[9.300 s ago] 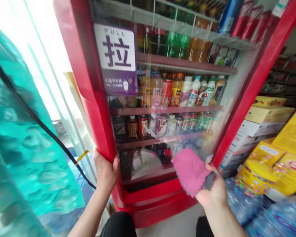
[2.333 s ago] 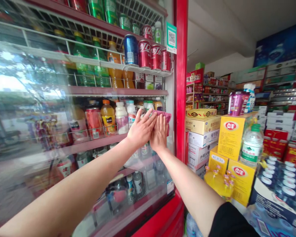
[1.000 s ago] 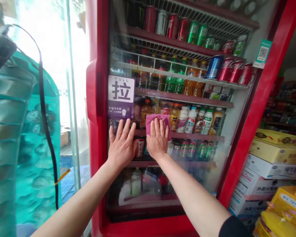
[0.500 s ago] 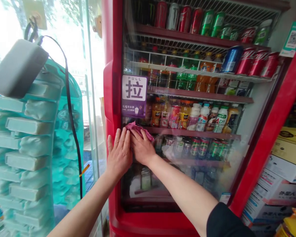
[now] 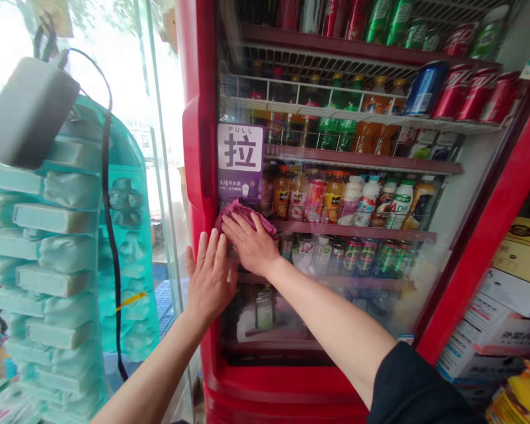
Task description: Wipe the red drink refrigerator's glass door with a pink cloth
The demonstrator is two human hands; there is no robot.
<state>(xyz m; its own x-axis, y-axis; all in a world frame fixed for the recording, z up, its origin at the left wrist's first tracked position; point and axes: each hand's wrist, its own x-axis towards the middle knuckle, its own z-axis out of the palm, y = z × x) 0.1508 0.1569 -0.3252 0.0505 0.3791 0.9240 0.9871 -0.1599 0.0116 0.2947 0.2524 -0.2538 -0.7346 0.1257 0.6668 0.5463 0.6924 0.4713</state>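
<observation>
Under my right hand (image 5: 252,246), a crumpled pink cloth (image 5: 236,209) lies pressed against the glass door (image 5: 291,335) of a red drinks fridge. The fingers of that hand stretch flat over it, and its upper edge reaches the bottom of a purple and white "PULL" sticker (image 5: 241,162). My left hand (image 5: 209,277) is open with fingers extended, at the red door frame (image 5: 198,126) and the glass edge, just below and left of the cloth. Nothing is in it. Whether its palm touches the door is hard to tell.
Behind the glass, shelves hold cans and bottles (image 5: 333,197). At left, teal inflated packaging (image 5: 48,253) hangs beside a grey box-shaped device (image 5: 30,112) and a black cable (image 5: 110,247). Stacked cartons (image 5: 490,324) stand at right, with a yellow package (image 5: 523,394) below.
My right hand and the cloth have moved slightly up and left, up to the sticker's lower edge. The left hand sits a little lower on the door. The view has shifted slightly.
</observation>
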